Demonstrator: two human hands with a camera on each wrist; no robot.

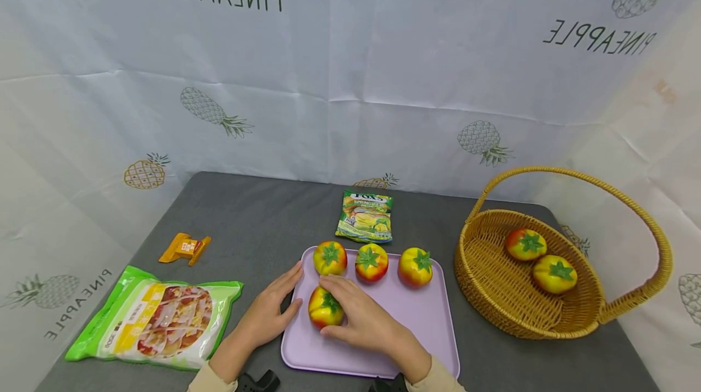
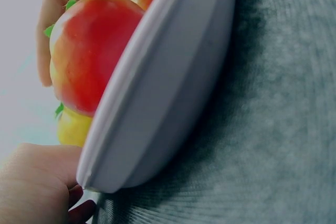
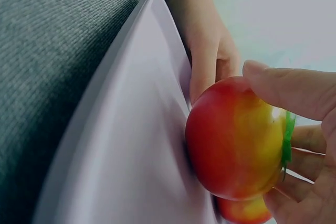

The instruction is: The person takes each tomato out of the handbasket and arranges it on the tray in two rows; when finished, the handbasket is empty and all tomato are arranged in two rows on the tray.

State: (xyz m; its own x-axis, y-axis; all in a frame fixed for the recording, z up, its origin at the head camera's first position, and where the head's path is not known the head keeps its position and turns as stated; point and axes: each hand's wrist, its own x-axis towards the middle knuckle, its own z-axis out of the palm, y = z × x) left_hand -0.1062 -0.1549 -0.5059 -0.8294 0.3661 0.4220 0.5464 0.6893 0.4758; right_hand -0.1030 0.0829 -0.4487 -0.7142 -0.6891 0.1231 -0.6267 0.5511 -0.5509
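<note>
On a lilac tray (image 1: 402, 319), my right hand (image 1: 369, 319) holds a red-and-yellow tomato (image 1: 324, 310) with a green leafy top. Its thumb is on the near side and its fingers reach over the far side, as the right wrist view also shows. My left hand (image 1: 268, 310) holds the tray's left rim, the thumb over the edge and the fingers along the outside; its fingertips are partly hidden. Behind the held tomato, three similar tomatoes (image 1: 371, 262) stand in a row along the tray's far edge.
Right of the tray stands a wicker basket (image 1: 493, 304) with a tall handle and two tomatoes (image 1: 554, 274) inside. A green Fox's candy bag (image 1: 365, 217) lies behind the tray. Farther left are a green-and-white food bag (image 1: 164, 319) and a small orange packet (image 1: 185, 249).
</note>
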